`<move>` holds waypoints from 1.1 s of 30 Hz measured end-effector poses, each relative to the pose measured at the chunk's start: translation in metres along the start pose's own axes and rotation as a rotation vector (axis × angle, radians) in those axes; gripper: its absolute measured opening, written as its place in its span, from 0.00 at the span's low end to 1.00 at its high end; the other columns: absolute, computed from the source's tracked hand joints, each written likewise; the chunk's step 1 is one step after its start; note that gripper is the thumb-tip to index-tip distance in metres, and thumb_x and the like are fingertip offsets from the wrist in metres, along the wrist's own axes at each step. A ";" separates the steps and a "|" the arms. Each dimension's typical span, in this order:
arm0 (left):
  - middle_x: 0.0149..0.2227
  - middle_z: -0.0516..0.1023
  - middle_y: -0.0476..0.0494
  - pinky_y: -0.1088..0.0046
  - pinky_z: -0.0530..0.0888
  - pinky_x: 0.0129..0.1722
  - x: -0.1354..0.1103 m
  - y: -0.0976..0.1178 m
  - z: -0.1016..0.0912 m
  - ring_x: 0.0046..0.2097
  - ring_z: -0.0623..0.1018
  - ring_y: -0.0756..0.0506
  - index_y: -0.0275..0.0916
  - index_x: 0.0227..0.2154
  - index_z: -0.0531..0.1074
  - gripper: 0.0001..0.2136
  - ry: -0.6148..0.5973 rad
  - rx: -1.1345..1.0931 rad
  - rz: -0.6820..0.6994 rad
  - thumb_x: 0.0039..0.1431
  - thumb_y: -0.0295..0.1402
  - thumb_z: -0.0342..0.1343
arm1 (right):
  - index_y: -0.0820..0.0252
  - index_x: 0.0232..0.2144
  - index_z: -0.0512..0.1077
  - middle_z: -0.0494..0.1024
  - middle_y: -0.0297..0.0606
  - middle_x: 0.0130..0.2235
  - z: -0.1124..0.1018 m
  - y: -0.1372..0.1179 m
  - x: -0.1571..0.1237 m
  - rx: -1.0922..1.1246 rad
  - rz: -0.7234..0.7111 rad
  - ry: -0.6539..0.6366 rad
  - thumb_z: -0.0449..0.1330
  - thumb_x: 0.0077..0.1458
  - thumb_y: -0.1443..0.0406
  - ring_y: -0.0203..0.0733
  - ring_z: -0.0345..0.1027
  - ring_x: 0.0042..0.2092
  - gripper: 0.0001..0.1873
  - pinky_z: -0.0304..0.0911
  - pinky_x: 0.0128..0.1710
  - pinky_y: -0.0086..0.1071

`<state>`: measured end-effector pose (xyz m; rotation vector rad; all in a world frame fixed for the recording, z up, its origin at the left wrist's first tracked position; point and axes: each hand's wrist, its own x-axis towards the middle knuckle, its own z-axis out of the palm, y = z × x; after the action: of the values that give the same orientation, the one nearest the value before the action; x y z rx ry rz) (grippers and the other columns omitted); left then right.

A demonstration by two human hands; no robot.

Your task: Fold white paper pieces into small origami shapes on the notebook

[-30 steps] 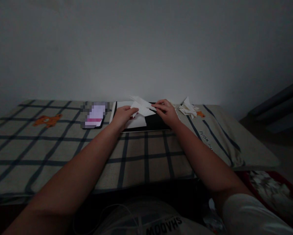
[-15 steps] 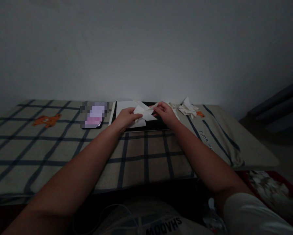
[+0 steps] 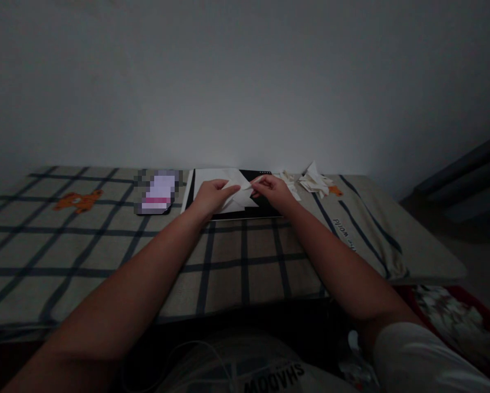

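Note:
A white piece of folded paper (image 3: 241, 192) lies between my hands, over a flat black-and-white board (image 3: 265, 210). My left hand (image 3: 212, 197) grips its left side, thumb on top and pointing right. With thumb and fingertips pinched together, my right hand (image 3: 272, 191) holds the paper's right tip. More white paper (image 3: 214, 174) covers the board's left half; where one piece ends and the other starts I cannot tell. Just right of the board are several folded paper pieces (image 3: 315, 179) in a loose pile.
A phone (image 3: 158, 192) with a lit, blurred screen lies left of the board on the checked cloth (image 3: 245, 256). Behind the table rises a grey wall (image 3: 245, 87). At the lower right, a red container (image 3: 453, 314) holds many pale paper pieces.
The raised paper strip between my hands has come down and lies flatter. My right hand has moved slightly down and left, its fingertips now nearer my left thumb.

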<state>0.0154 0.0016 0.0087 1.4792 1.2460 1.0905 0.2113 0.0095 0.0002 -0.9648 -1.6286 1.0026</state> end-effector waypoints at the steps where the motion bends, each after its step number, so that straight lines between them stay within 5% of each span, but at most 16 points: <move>1: 0.34 0.79 0.39 0.72 0.70 0.28 -0.001 0.001 0.000 0.31 0.75 0.46 0.34 0.35 0.78 0.18 -0.013 0.022 0.009 0.46 0.44 0.62 | 0.59 0.27 0.69 0.76 0.35 0.28 -0.001 -0.001 -0.001 -0.039 0.009 0.008 0.61 0.50 0.56 0.35 0.70 0.31 0.12 0.67 0.35 0.32; 8: 0.32 0.79 0.42 0.73 0.68 0.27 -0.003 0.003 0.002 0.30 0.73 0.47 0.35 0.34 0.78 0.16 -0.019 0.132 0.041 0.47 0.42 0.61 | 0.59 0.24 0.69 0.73 0.31 0.20 0.000 0.003 0.000 -0.111 -0.001 0.106 0.61 0.50 0.56 0.35 0.68 0.25 0.13 0.62 0.28 0.29; 19: 0.29 0.78 0.42 0.74 0.65 0.24 -0.006 0.003 0.003 0.28 0.73 0.47 0.34 0.31 0.77 0.16 0.032 0.171 0.029 0.45 0.43 0.63 | 0.59 0.26 0.69 0.74 0.32 0.23 0.011 -0.001 -0.002 -0.069 0.028 0.193 0.62 0.47 0.56 0.35 0.67 0.24 0.13 0.62 0.25 0.29; 25: 0.29 0.78 0.41 0.74 0.65 0.23 -0.005 0.005 0.002 0.28 0.73 0.47 0.34 0.30 0.77 0.16 0.036 0.147 0.015 0.45 0.43 0.62 | 0.63 0.29 0.73 0.76 0.35 0.25 0.010 0.001 -0.003 -0.032 0.088 -0.003 0.65 0.45 0.54 0.35 0.68 0.27 0.16 0.64 0.30 0.31; 33: 0.28 0.77 0.43 0.74 0.64 0.23 -0.007 0.007 0.003 0.28 0.72 0.47 0.35 0.29 0.77 0.15 0.049 0.227 0.050 0.45 0.44 0.62 | 0.63 0.25 0.72 0.76 0.36 0.24 0.006 0.007 -0.003 -0.117 0.082 0.001 0.63 0.47 0.53 0.36 0.68 0.27 0.17 0.63 0.30 0.31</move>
<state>0.0189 -0.0066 0.0146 1.6692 1.4115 1.0500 0.2068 0.0079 -0.0086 -1.1177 -1.6728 0.9695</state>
